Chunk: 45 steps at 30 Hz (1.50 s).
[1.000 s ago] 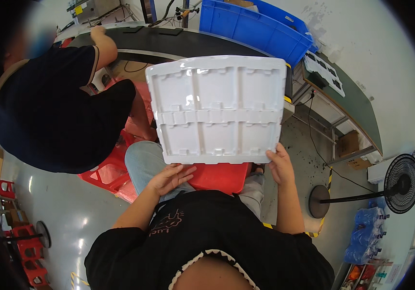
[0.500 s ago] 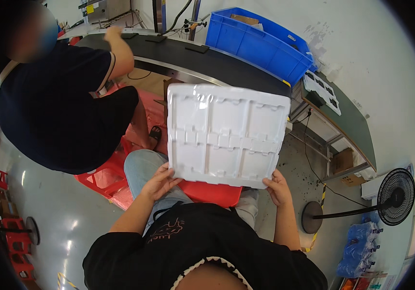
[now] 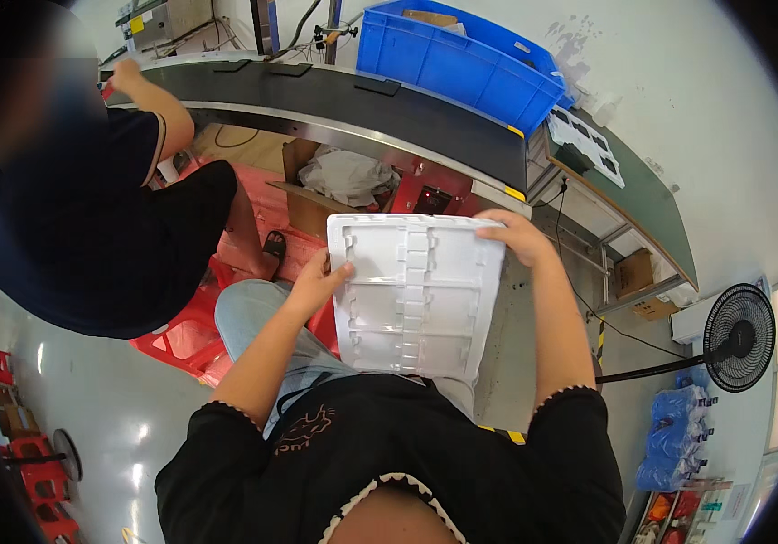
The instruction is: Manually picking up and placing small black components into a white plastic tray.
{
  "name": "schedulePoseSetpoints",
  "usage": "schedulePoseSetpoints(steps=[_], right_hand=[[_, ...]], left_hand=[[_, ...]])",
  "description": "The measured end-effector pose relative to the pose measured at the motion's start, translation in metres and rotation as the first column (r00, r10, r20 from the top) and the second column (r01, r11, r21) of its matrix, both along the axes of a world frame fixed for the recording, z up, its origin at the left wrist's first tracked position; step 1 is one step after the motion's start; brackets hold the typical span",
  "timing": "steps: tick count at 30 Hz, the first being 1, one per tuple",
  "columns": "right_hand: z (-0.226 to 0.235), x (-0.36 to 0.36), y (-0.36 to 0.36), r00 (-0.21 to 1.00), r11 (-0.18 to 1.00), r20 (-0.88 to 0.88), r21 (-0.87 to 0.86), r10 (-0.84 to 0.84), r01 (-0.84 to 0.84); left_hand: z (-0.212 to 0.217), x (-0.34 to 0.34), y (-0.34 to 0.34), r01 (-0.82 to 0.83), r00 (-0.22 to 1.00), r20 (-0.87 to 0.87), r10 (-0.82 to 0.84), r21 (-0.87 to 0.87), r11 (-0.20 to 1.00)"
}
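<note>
A white moulded plastic tray (image 3: pixel 375 304) with several shallow rectangular pockets stands over my lap, its long side running away from my body. My left hand (image 3: pixel 316 283) grips its left edge, thumb on the front face and fingers behind. At the far right corner my right hand (image 3: pixel 517 236) pinches the rim, the fingers lying across the top. Whether this is one tray or a few nested together, I cannot tell.
Beyond the tray runs a black conveyor belt (image 3: pixel 316 89) carrying flat dark pieces (image 3: pixel 378 86). Behind it is a blue crate (image 3: pixel 461 68). At right are a green table (image 3: pixel 656 204) with another white tray (image 3: pixel 585 145), and a fan (image 3: pixel 739 337). A co-worker (image 3: pixel 90 218) sits left.
The tray has turned about a quarter turn and come lower and nearer to me. My right hand has moved from its near right corner to the far right one; my left has risen.
</note>
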State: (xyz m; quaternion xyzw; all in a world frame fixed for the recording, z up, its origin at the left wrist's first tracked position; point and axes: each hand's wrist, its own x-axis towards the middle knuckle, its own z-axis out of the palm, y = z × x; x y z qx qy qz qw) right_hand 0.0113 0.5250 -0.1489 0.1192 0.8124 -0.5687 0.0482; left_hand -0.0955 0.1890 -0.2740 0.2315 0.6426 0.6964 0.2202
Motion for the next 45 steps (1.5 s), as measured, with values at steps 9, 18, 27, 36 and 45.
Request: schedulePoseSetpoints(steps=[9,18,27,36,45], right_hand=[[-0.115,-0.002,-0.059,0.715,0.671,-0.462,0.293,-0.525,0.681],[-0.173,0.027,-0.050,0.675,0.651,-0.137,0.186,-0.725,0.736],[-0.229,0.030,-0.045,0.706,0.692,0.201,0.495,-0.679,0.525],[0.029,0.028,0.100,0.904,0.794,0.220,0.581,-0.366,0.180],[-0.005,-0.160,0.181,0.818,0.643,-0.124,0.556,-0.561,0.526]], left_hand=[[-0.104,-0.033,0.030,-0.112,0.983,0.114,0.145,-0.253,0.961],[-0.076,-0.034,0.059,-0.187,0.982,-0.025,0.186,-0.100,0.977],[-0.119,-0.053,0.065,-0.379,0.895,-0.446,0.012,-0.747,0.546],[-0.131,-0.052,0.043,-0.455,0.867,-0.490,0.090,-0.705,0.544],[-0.047,-0.073,0.064,-0.268,0.880,-0.401,-0.256,-0.862,0.431]])
